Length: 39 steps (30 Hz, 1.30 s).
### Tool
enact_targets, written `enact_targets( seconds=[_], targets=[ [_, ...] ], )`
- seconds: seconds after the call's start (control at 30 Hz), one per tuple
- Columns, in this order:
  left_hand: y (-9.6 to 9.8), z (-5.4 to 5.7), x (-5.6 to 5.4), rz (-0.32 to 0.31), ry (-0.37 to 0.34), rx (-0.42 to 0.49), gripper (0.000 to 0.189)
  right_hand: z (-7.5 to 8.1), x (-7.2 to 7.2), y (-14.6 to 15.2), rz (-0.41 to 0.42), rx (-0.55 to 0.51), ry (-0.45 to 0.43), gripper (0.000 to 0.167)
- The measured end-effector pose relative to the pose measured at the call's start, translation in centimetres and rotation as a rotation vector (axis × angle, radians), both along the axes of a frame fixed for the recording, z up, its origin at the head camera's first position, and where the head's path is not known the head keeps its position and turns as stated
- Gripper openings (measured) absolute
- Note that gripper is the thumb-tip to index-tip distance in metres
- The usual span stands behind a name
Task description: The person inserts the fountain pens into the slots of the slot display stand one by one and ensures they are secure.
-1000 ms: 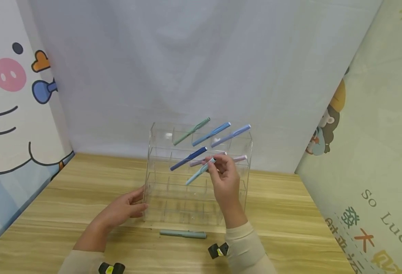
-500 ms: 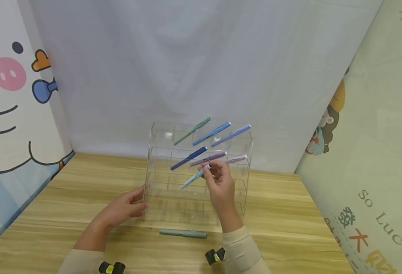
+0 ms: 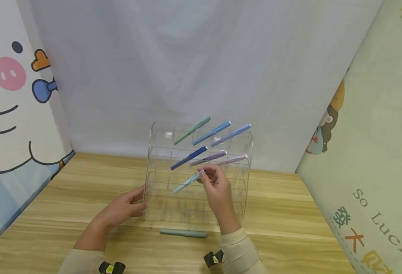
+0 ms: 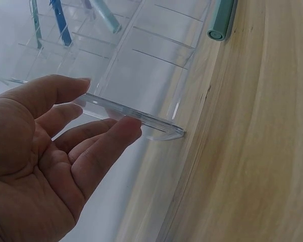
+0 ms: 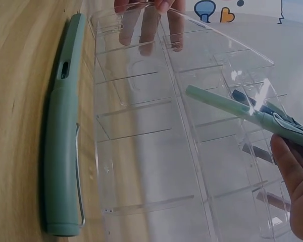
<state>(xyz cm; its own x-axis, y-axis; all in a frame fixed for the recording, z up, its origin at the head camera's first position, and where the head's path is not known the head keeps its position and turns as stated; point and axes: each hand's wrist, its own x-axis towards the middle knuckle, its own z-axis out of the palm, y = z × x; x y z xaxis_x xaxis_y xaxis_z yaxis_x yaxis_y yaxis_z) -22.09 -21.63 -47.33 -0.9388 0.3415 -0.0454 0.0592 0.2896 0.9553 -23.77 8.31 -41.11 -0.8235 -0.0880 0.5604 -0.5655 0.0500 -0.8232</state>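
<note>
A clear tiered pen rack (image 3: 177,215) stands on the table. At its left side panel my left hand (image 3: 127,204) grips the edge, thumb and fingers on either side of the panel (image 4: 136,115). My right hand (image 3: 218,192) pinches a light blue pen (image 3: 186,184) near its cap end. This pen slants down to the left before the lower middle tier; whether it touches the rack I cannot tell. On the table in front lies a grey-green pen (image 3: 183,233), its clip visible in the right wrist view.
Green (image 3: 191,131), blue (image 3: 211,134) and periwinkle (image 3: 231,136) pens lean on the top tier. Below them rest a navy pen (image 3: 188,158), a purple pen (image 3: 208,158) and a pale pink-purple pen (image 3: 235,159). A white curtain (image 3: 194,68) hangs behind.
My right hand has moved down and to the left with the light blue pen, uncovering the purple and pink-purple pens. My left hand stays at the rack's side.
</note>
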Motion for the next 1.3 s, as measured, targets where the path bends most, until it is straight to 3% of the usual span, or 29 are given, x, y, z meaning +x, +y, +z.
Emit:
enact_targets(
  seconds=[0.63, 0.87, 1.1, 1.3],
  targets=[
    [-0.1, -0.1, 0.1, -0.005, 0.014, 0.005, 0.080, -0.3, 0.1, -0.1, -0.006, 0.030, -0.021, 0.019],
    [-0.1, 0.0, 0.2, -0.004, 0.011, -0.001, 0.079, -1.9, -1.5, 0.1, -0.026, 0.044, -0.024, 0.020],
    [0.0, 0.1, 0.1, -0.001, 0.007, -0.001, 0.077, -2.3, -1.6, 0.4, -0.030, 0.063, 0.023, 0.022],
    [-0.1, 0.0, 0.1, -0.002, 0.004, 0.006, 0.081, -1.6, -1.3, 1.3, -0.068, 0.110, 0.083, 0.024]
  ],
)
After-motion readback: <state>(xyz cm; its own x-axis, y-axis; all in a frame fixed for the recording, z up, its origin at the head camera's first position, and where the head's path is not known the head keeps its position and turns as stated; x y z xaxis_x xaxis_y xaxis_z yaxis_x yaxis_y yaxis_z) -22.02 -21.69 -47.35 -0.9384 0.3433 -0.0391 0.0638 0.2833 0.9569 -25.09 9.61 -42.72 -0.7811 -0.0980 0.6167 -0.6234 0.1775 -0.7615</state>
